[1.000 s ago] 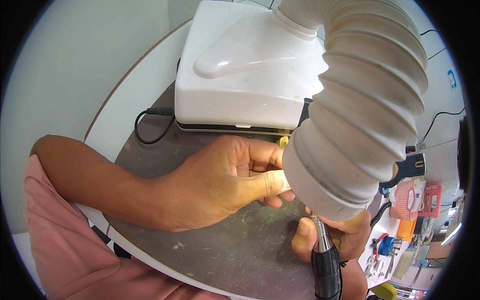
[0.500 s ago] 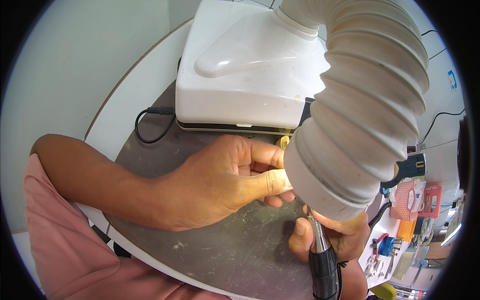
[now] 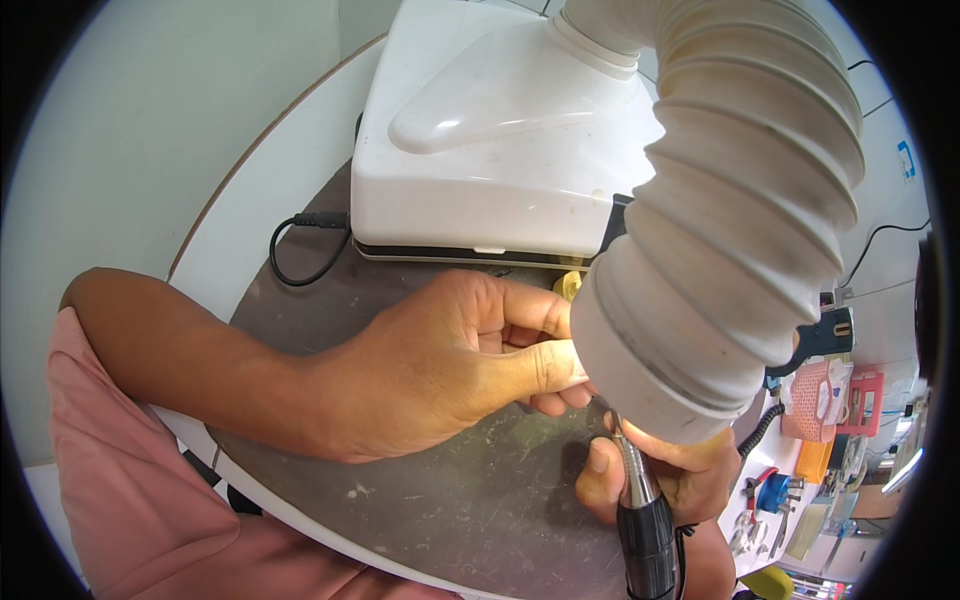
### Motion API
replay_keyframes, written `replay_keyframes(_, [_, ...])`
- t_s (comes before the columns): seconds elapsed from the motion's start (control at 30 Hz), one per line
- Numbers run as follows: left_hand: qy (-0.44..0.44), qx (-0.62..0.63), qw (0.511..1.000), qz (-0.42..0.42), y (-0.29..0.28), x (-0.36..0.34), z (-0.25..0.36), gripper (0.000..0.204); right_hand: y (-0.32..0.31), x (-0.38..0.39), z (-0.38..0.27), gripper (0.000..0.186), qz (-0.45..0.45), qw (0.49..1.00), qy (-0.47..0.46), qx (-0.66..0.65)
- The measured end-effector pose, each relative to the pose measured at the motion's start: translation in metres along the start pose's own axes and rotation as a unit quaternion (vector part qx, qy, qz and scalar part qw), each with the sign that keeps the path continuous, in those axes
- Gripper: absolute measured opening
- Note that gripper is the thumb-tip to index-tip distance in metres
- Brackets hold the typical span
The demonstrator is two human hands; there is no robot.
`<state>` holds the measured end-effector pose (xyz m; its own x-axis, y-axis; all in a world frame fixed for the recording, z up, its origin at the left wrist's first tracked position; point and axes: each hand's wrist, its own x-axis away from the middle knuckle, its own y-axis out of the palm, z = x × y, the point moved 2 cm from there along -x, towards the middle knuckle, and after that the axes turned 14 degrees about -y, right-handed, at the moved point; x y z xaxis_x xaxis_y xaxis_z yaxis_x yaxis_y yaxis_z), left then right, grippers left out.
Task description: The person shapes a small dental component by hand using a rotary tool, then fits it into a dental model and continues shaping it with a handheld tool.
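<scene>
My right hand [image 3: 690, 472] grips a rotary handpiece [image 3: 645, 530], black at the body with a silver front end, its tip pointing up toward my other hand. Thumb and forefinger of my left hand [image 3: 450, 355] come together in a pinch at the mouth of a white ribbed hose [image 3: 745, 210]. Whatever they hold is hidden behind the hose's rim. The hose arches over both hands from a white box-shaped machine [image 3: 490, 150] behind them. Fine light specks lie on the grey work mat [image 3: 440, 520] beneath.
A black cable [image 3: 300, 250] plugs into the machine's left side. Beyond my left fingers sits a small yellow object [image 3: 568, 285]. Over on the right are a pink basket [image 3: 812, 400], an orange container [image 3: 815, 460], a blue round piece [image 3: 773, 492] and a coiled black cord [image 3: 762, 428].
The hose has shifted very slightly to the right. My hands and the handpiece have barely moved.
</scene>
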<state>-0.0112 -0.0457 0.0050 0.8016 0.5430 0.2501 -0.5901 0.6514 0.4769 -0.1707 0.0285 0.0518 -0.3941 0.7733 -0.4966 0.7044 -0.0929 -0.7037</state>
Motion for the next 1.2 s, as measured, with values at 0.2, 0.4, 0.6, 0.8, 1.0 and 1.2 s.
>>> replay_keyframes(0.2, [-0.005, -0.013, 1.0, 0.019, -0.004, 0.002, -0.001, 0.018, 0.01, 0.006, 0.007, 0.025, 0.125, 0.987, 0.057, -0.086])
replay_keyframes(0.4, [-0.001, -0.005, 1.0, 0.009, -0.001, 0.002, 0.002, 0.016, -0.002, 0.008, 0.007, 0.023, 0.033, 0.999, -0.01, 0.004])
replay_keyframes(0.6, [0.006, 0.053, 0.999, -0.012, 0.0, 0.0, 0.002, 0.016, -0.002, 0.013, 0.014, 0.026, 0.056, 0.998, -0.013, 0.02])
replay_keyframes(0.8, [0.009, 0.058, 0.998, -0.014, -0.002, 0.002, 0.002, 0.016, 0.001, 0.013, 0.018, 0.024, 0.081, 0.996, -0.022, -0.004])
replay_keyframes(1.0, [0.008, 0.075, 0.997, -0.024, 0.0, 0.001, 0.003, 0.015, -0.006, 0.006, 0.01, 0.024, 0.007, 1.0, 0.023, 0.019])
replay_keyframes(1.2, [0.012, 0.085, 0.996, -0.019, -0.003, 0.001, 0.003, 0.014, -0.003, 0.007, 0.012, 0.025, 0.015, 0.999, 0.035, 0.031])
